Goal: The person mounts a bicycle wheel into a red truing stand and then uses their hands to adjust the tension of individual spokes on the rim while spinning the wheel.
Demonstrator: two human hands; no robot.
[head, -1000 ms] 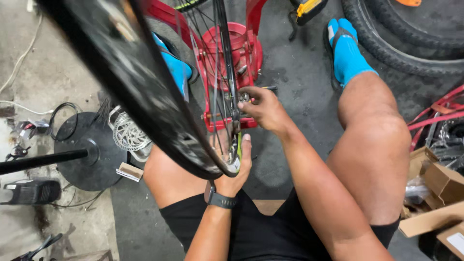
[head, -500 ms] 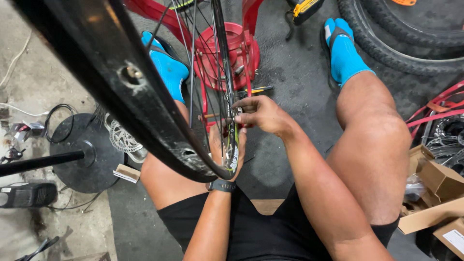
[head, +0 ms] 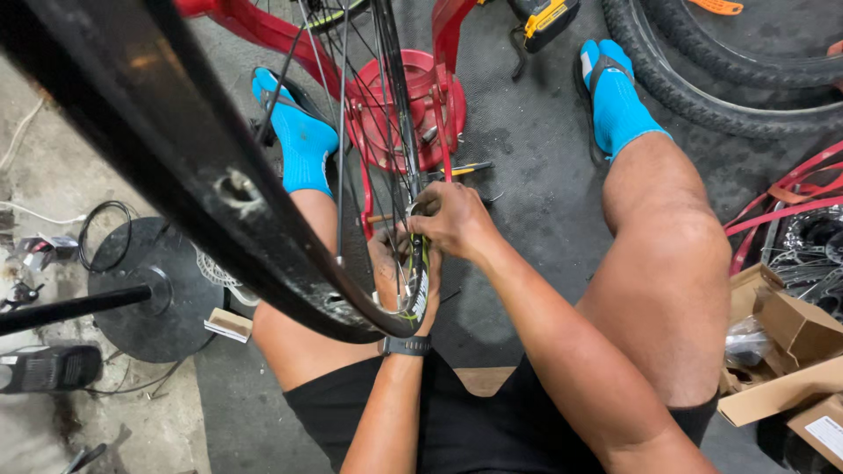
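A black bicycle wheel rim [head: 202, 189] with thin spokes stands upright in a red truing stand [head: 413, 96] between my knees. My left hand [head: 399, 276], with a dark watch on the wrist, grips the rim's lower edge from underneath. My right hand [head: 452, 219] is closed around a small tool on a spoke close to the rim, just above the left hand. The tool itself is mostly hidden by my fingers. I sit with bare legs, black shorts and blue socks [head: 619, 96].
A black round stand base [head: 162, 294] with a pole lies at the left. Knobby tyres [head: 702, 66] lie at the top right. Cardboard boxes [head: 790, 351] and red straps sit at the right. A yellow-black power tool [head: 544, 19] rests beyond the truing stand.
The view has shifted closer to the wheel. My right hand has moved down and left along the rim to meet the left hand, which stays on the rim's lower edge.
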